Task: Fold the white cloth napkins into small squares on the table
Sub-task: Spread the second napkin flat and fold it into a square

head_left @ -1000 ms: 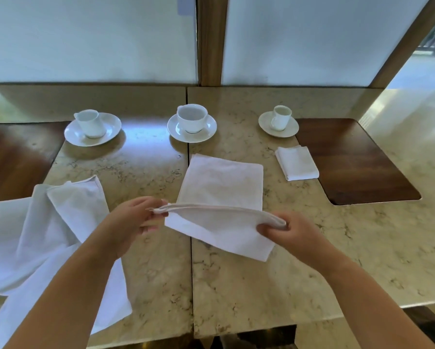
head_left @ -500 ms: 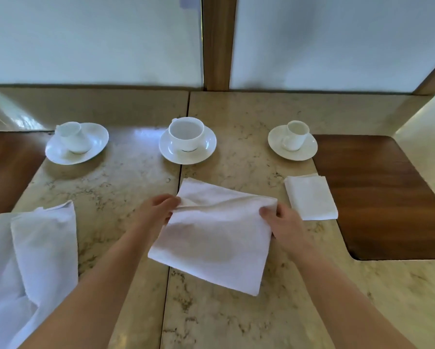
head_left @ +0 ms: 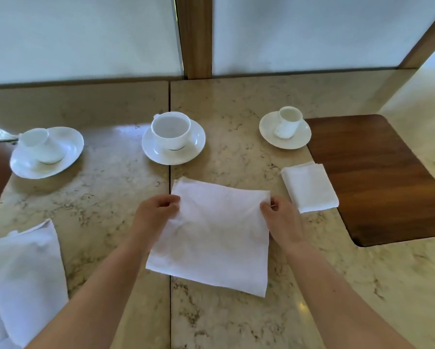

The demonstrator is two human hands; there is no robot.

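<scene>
Lower left of frame: unfolded napkins [head_left: 22,270] waiting. Centre: napkin [head_left: 211,238] flat on table [head_left: 236,318], folded over, not yet small. Left hand [head_left: 158,210] pinching its left edge, right hand [head_left: 278,217] pinching the right. Right of centre: finished square [head_left: 309,187]. Next, probably another fold, edges matched.

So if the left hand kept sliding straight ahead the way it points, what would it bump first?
Probably the middle cup's saucer. The left hand, pinching the half-folded napkin, points away toward it; only bare marble seems between, though depth is unclear.
</scene>
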